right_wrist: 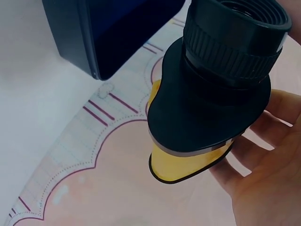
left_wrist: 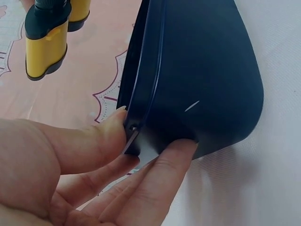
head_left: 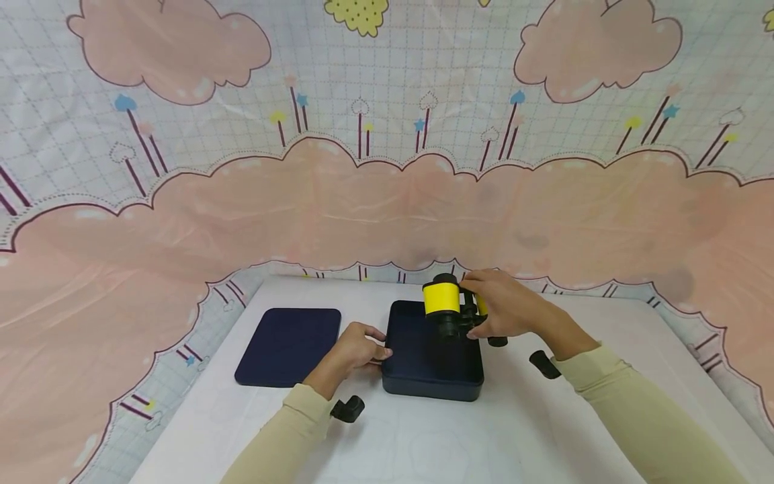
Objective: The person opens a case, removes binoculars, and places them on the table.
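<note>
Yellow and black binoculars (head_left: 442, 299) are held up by my right hand (head_left: 506, 304) over the back right part of a dark blue open box (head_left: 432, 390). In the right wrist view, fingers wrap behind the binoculars (right_wrist: 207, 113), and a box corner (right_wrist: 94, 42) shows beside them. My left hand (head_left: 355, 348) grips the box's left wall, thumb at the rim and fingers against the outer side, as the left wrist view shows on the box (left_wrist: 202, 80). The box floor is bare where it can be seen.
A flat dark blue lid (head_left: 290, 346) lies on the white table (head_left: 387, 447) left of the box. Black wrist-worn pieces (head_left: 347, 409) hang by both sleeves. A patterned cloth (head_left: 387, 208) rises behind the table's back edge.
</note>
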Motion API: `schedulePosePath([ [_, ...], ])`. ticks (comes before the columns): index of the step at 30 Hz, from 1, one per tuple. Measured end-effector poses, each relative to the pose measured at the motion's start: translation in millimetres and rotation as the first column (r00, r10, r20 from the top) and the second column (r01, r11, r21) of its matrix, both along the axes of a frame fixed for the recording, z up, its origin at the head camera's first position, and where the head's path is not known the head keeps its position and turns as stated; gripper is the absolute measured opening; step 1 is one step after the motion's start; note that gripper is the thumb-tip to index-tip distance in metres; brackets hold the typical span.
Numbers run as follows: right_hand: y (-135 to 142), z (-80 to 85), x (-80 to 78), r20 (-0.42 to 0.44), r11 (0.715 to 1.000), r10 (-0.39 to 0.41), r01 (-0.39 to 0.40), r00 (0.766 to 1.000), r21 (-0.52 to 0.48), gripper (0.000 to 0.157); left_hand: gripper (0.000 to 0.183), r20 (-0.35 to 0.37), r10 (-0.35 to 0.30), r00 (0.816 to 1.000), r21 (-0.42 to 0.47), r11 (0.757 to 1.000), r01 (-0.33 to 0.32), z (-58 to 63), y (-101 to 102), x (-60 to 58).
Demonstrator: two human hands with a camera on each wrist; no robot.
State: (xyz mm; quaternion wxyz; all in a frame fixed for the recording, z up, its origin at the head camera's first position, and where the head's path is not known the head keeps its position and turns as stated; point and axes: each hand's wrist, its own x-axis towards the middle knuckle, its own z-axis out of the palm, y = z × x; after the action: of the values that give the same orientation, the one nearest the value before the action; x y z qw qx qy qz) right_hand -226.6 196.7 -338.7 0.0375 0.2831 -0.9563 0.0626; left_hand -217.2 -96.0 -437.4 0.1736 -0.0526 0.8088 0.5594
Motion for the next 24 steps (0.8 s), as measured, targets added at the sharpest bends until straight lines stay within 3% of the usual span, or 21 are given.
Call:
schedulePosePath([
  [24, 24, 9.7, 10.8, -0.020, 0.999, -0.033, 0.033, 0.999, -0.005, 0.091, 0.041, -0.001, 0.009, 1.000, -0.006, 1.000, -0.009, -4.5, -1, 3.8],
])
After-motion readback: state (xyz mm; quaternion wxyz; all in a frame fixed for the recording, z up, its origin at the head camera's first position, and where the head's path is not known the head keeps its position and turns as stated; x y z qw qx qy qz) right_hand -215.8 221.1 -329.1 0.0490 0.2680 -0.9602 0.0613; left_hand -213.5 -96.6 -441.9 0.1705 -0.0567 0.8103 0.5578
